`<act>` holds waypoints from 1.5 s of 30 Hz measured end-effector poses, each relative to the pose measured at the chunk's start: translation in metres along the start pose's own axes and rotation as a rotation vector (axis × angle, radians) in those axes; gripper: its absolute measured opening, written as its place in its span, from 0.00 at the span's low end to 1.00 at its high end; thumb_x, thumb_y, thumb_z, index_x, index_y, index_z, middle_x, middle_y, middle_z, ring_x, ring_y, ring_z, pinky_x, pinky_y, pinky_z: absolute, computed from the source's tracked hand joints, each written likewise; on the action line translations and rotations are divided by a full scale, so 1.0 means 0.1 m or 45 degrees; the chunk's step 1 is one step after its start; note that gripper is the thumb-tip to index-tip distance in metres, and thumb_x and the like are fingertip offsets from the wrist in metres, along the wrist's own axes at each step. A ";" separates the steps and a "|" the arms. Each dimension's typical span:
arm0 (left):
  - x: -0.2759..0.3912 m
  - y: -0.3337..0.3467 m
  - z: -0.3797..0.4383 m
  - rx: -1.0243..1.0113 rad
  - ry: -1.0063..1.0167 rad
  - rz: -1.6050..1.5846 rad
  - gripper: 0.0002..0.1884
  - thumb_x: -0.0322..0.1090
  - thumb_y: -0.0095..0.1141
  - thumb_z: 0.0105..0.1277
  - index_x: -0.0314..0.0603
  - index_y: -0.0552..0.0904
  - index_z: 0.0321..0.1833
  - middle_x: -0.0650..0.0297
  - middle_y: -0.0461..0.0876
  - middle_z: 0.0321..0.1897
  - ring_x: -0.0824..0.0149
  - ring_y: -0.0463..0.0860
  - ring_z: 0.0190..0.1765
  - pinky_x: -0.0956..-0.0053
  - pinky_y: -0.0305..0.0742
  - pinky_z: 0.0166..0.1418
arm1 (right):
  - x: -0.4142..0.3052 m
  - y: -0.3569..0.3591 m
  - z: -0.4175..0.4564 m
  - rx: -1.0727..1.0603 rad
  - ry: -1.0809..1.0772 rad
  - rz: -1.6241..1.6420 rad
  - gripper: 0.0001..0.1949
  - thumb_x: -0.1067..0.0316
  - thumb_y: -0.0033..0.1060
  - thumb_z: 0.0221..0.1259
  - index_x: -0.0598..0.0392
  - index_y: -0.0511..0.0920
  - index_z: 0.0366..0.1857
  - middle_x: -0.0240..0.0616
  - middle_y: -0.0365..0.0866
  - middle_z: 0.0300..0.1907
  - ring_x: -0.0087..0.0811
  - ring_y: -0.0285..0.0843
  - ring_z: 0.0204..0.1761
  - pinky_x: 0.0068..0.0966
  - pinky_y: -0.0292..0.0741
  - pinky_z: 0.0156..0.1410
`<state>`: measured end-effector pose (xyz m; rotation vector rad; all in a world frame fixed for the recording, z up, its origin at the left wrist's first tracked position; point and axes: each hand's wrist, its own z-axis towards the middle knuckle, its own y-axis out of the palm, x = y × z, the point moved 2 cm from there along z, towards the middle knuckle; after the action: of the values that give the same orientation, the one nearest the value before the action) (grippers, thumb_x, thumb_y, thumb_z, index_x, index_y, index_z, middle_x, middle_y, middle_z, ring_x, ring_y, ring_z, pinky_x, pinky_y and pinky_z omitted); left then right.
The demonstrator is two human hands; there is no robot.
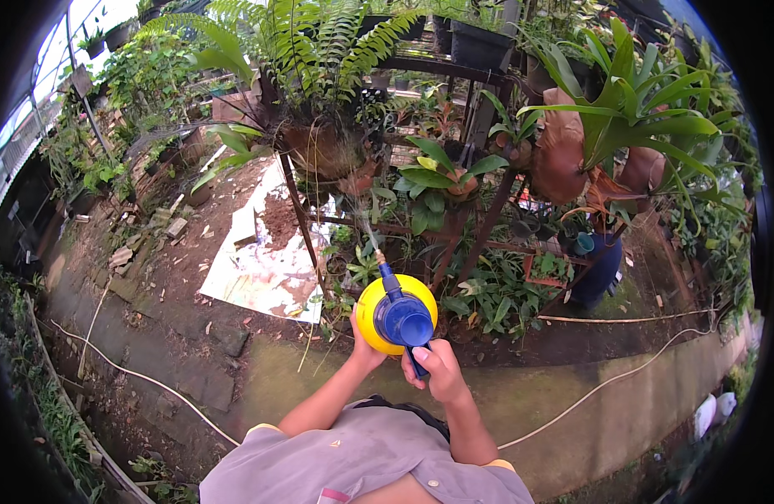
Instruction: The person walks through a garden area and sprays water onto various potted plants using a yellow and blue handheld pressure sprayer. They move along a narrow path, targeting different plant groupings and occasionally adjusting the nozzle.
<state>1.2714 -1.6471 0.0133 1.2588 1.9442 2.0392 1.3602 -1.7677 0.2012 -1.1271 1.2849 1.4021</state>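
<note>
A yellow pump sprayer bottle with a blue head is held in front of my body. My left hand supports the bottle from its left side. At the blue handle and trigger, my right hand is closed with the thumb on top. The brass nozzle points away from me, and a fine water spray leaves it towards a mounted fern with long fronds. Below the fern hang reddish-brown plant parts. The bottle's lower part is hidden beneath its head.
A rusty metal rack carries several plants, including a large staghorn fern and black pots. A white sheet with soil lies on the ground at left. A pale hose crosses the concrete path. A blue container stands at right.
</note>
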 end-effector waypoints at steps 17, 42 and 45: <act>-0.64 -0.83 -0.34 0.298 -0.846 -0.300 0.35 0.68 0.29 0.60 0.47 0.79 0.48 0.55 0.81 0.33 0.50 0.79 0.41 0.52 0.73 0.49 | 1.24 -0.29 0.28 0.363 0.429 0.259 0.21 0.53 0.42 0.66 0.56 0.69 0.18 0.30 0.64 0.12 0.22 0.61 0.12 0.20 0.61 0.20; -0.04 0.40 0.23 0.154 0.290 1.546 0.19 0.46 0.50 0.69 0.34 0.82 0.35 0.59 0.78 0.30 0.67 0.78 0.36 0.72 0.71 0.43 | 1.78 -0.91 0.20 0.277 0.524 -0.165 0.25 0.49 0.45 0.68 0.56 0.71 0.15 0.29 0.65 0.09 0.21 0.59 0.09 0.21 0.57 0.17; -0.04 0.36 0.28 0.197 0.207 2.009 0.19 0.47 0.53 0.67 0.34 0.83 0.31 0.54 0.77 0.25 0.60 0.79 0.30 0.68 0.71 0.38 | 2.04 -0.90 0.14 0.360 0.606 -0.028 0.24 0.49 0.45 0.68 0.56 0.71 0.16 0.29 0.64 0.09 0.21 0.59 0.09 0.22 0.56 0.17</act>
<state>1.3072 -1.6338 0.0384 3.4057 0.9920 2.3254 1.4103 -1.7409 -0.0152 -1.3136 1.7346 0.9210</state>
